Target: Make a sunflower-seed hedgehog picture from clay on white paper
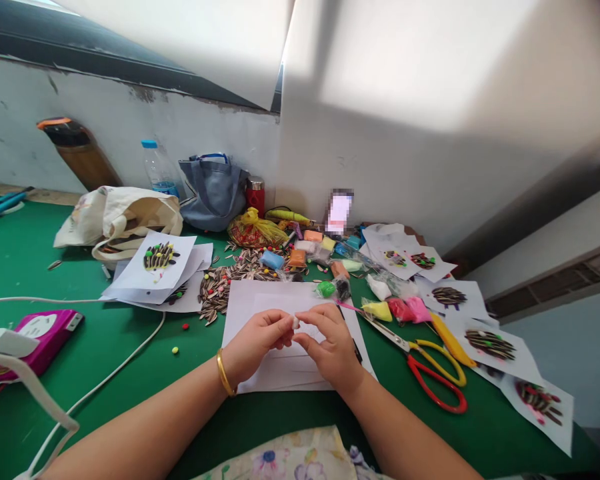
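A small white lump, which looks like modelling clay, sits between my fingertips above the white paper. My left hand is closed, pinching the lump between thumb and forefinger. From the other side, the thumb and forefinger of my right hand meet the same lump, its other fingers curled. Beyond the paper lie striped sunflower seeds in a loose pile. Small wrapped clay packs stand behind the paper, among them a green one and a blue one.
Scissors with red and yellow handles lie to the right. Cards with seed pictures line the right edge; another stack is at left. A white cable crosses the green table. Bags and bottles stand along the wall.
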Motion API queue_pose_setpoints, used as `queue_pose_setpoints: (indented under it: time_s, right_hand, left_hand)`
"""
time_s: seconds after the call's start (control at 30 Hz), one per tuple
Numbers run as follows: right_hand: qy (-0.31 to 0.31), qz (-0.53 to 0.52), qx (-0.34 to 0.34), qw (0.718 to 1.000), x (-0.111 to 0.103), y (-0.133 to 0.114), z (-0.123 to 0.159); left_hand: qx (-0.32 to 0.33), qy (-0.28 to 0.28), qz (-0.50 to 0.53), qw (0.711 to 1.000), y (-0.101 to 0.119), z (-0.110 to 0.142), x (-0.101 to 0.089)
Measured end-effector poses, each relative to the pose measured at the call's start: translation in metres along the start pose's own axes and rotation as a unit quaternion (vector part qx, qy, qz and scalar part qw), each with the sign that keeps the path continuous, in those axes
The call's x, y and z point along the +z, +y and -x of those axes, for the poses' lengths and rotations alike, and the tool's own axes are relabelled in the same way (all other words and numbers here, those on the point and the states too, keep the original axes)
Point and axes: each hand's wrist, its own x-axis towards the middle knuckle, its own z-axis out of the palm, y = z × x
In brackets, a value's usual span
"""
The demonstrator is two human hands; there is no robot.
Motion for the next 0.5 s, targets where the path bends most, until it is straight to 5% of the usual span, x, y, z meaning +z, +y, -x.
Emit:
queue_pose_setpoints:
  time_s: [0.5]
  right_hand:
    - [0.009,-0.009,-0.006,1.0,-0.0008,0.0005,0.0005]
  left_hand:
    - [0.007,-0.011,-0.019,1.0,-0.0022,-0.0012,-0.0008]
